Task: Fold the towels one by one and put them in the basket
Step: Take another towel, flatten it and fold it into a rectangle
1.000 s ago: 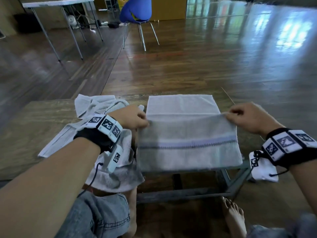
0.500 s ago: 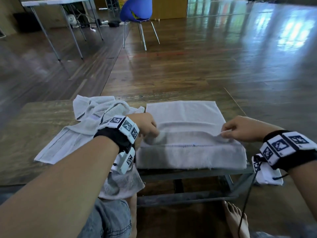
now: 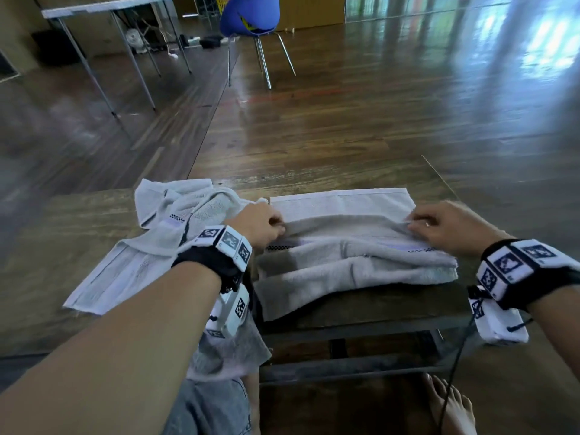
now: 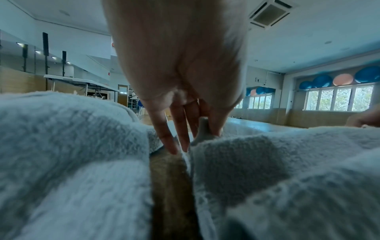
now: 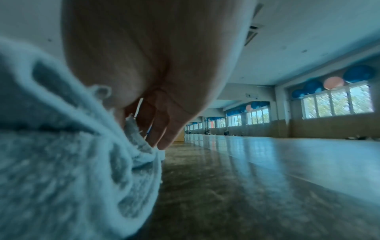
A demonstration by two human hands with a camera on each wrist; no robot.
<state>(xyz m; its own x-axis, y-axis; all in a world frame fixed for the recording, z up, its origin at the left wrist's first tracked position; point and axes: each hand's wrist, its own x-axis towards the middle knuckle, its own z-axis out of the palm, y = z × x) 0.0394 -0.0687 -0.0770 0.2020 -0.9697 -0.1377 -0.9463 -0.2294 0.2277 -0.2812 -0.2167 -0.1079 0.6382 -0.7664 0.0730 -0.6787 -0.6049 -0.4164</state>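
A light grey towel [image 3: 351, 262] lies part folded on the wooden table [image 3: 62, 233], its near part bunched in layers. My left hand [image 3: 266, 226] pinches the towel's folded edge at its left side; the left wrist view shows that edge [image 4: 202, 129] held between thumb and fingers. My right hand [image 3: 439, 224] pinches the same edge at the right side, and in the right wrist view the cloth [image 5: 131, 128] sits between its fingers. A second, crumpled towel [image 3: 163, 227] lies to the left. No basket is in view.
The table's near edge and dark metal frame [image 3: 345, 368] are below the towel, with my bare foot [image 3: 448, 406] beside it. A blue chair [image 3: 251, 17] and a white folding table [image 3: 103, 7] stand far back on the wooden floor.
Both hands carried the towel's near edge up off the table's front and forward onto the towel. The hanging part now lies bunched on the tabletop.
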